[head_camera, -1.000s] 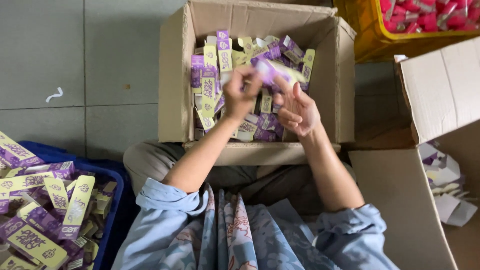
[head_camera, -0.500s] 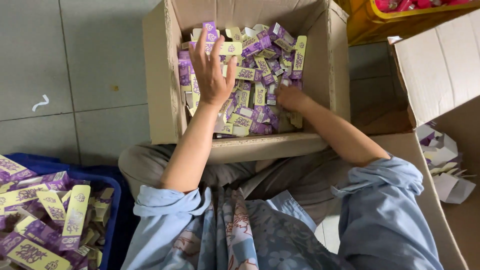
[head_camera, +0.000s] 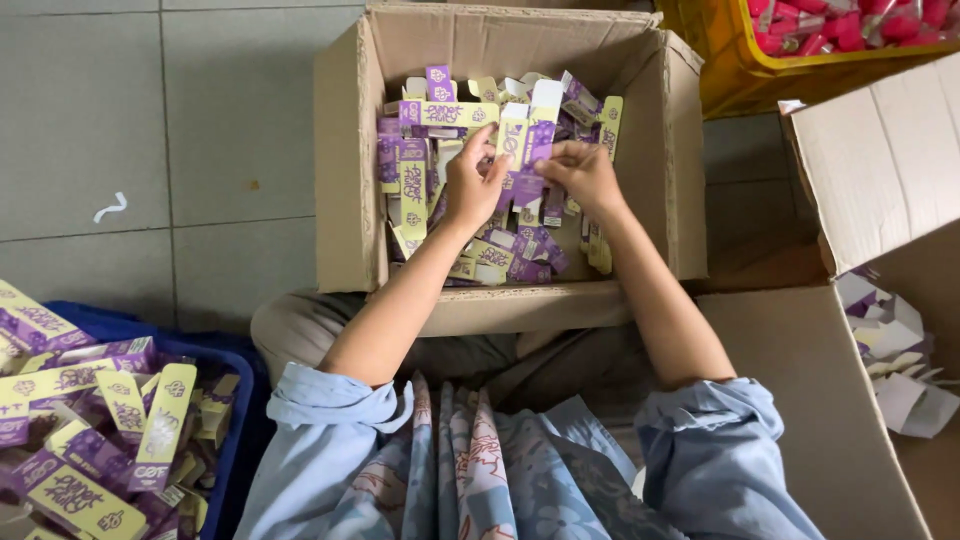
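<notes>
Between both hands' grip (head_camera: 520, 170), purple-yellow carton (head_camera: 527, 135).

A slim purple-and-yellow carton (head_camera: 528, 135) stands roughly upright, pinched at its lower part between both hands, over a loose heap of matching flat cartons (head_camera: 480, 255) lying at all angles inside an open brown cardboard box (head_camera: 345, 180).
</notes>
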